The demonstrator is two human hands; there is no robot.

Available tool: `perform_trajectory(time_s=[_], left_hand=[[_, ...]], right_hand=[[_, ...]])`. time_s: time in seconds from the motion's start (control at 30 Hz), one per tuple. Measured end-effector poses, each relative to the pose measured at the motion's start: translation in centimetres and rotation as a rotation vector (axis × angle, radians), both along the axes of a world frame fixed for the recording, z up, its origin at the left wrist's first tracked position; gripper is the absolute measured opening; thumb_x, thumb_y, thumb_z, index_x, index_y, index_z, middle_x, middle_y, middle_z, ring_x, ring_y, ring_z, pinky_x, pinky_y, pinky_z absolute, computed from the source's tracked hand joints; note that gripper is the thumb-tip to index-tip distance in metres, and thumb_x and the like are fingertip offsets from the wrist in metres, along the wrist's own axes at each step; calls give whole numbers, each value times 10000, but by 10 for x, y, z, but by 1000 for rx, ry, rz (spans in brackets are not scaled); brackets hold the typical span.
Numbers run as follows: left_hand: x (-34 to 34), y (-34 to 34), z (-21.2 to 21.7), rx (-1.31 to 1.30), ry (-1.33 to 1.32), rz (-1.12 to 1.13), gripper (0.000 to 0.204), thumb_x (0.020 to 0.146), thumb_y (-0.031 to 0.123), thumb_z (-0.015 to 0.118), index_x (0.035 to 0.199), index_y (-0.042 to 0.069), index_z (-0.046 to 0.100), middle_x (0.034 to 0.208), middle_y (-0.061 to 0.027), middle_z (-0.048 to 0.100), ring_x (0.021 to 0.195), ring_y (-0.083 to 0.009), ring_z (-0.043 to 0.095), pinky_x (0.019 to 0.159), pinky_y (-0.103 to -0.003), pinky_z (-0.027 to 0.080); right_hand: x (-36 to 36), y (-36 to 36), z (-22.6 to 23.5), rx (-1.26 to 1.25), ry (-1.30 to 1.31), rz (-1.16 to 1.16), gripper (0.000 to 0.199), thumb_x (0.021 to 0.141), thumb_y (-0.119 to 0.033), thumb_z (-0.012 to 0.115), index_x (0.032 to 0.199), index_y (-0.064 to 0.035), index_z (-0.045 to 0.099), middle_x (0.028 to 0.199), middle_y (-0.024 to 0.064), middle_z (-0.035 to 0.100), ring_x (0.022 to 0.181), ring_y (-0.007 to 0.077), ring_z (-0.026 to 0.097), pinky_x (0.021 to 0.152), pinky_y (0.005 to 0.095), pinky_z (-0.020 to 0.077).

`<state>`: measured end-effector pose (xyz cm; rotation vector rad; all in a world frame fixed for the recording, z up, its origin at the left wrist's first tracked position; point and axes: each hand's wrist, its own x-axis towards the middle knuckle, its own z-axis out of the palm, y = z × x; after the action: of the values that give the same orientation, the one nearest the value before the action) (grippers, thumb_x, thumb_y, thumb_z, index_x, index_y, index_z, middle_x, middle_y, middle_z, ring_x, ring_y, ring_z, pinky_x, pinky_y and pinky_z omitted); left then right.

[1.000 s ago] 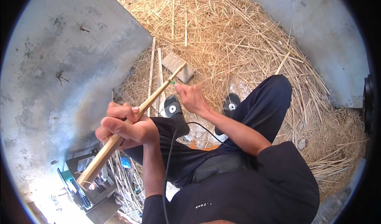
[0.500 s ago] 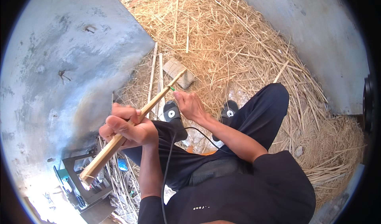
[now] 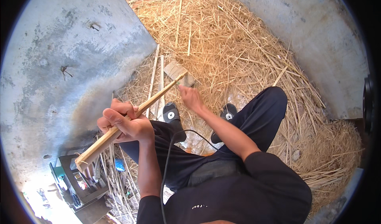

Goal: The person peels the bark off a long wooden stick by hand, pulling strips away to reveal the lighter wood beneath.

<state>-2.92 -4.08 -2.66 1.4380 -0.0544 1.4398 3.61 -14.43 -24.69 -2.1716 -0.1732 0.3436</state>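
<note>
A long, pale wooden stick (image 3: pixel 154 99) slants across in front of me, its thick squared end low at the left and its thin tapered end up at the right. My left hand (image 3: pixel 126 121) is closed around it near the thicker half. Close to the thin end, my right hand (image 3: pixel 191 98) is closed in a pinch. A small green bit (image 3: pixel 178 83) shows at its fingertips against the stick; what tool it belongs to is hidden. Just beyond the tip, a flat wooden block (image 3: pixel 173 69) lies on the ground.
Loose straw and shavings (image 3: pixel 226 37) cover the ground ahead. Long strips (image 3: pixel 154 73) lie by the grey wall (image 3: pixel 79 61) at left. My knees and sandalled feet (image 3: pixel 171 115) are below the stick. A dark cable (image 3: pixel 168 160) hangs over my lap; a dark frame (image 3: pixel 75 184) stands lower left.
My right hand has slid up along the stick toward its thin tip. My left hand and the thick end have shifted slightly down and left; the grip stays closed.
</note>
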Motion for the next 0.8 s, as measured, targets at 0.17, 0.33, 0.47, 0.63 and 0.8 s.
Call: perform_trajectory(time_s=[0.17, 0.33, 0.47, 0.63, 0.8], left_hand=[[-5, -9, -2, -3, 17, -25, 293, 965, 219, 429, 729, 115, 291, 402, 2, 318, 367, -63, 278, 473, -225, 258], [7, 5, 3, -10, 2, 13, 301, 960, 232, 444, 727, 121, 287, 410, 4, 303, 389, -65, 284, 411, -207, 235], [6, 5, 2, -4, 5, -8, 304, 962, 239, 434, 729, 120, 277, 422, -2, 294, 410, -65, 266, 371, -179, 214], [10, 9, 4, -6, 27, 16, 312, 963, 250, 427, 738, 126, 250, 418, 0, 272, 425, -66, 251, 376, -178, 208], [9, 11, -1, -30, 18, 31, 310, 964, 252, 422, 742, 125, 246, 413, -2, 266, 426, -69, 257, 378, -184, 201]], right_hand=[[35, -16, -85, -299, -85, -152, 633, 935, -470, 280, 810, 35, 641, 729, 245, 623, 705, 415, 607, 658, 498, 467], [54, -7, -104, -160, 63, -136, 637, 926, -486, 281, 859, 28, 650, 837, 295, 615, 853, 444, 600, 758, 512, 457], [50, -6, -126, -21, 147, -199, 618, 930, -476, 283, 877, 28, 636, 804, 310, 604, 837, 458, 592, 753, 490, 442], [30, -8, -147, 126, 232, -423, 583, 938, -467, 273, 885, 20, 589, 725, 312, 573, 728, 443, 580, 675, 481, 430], [25, 7, -90, 1, 53, -110, 506, 935, -464, 279, 1093, -93, 584, 806, 302, 594, 823, 418, 593, 749, 514, 432]])
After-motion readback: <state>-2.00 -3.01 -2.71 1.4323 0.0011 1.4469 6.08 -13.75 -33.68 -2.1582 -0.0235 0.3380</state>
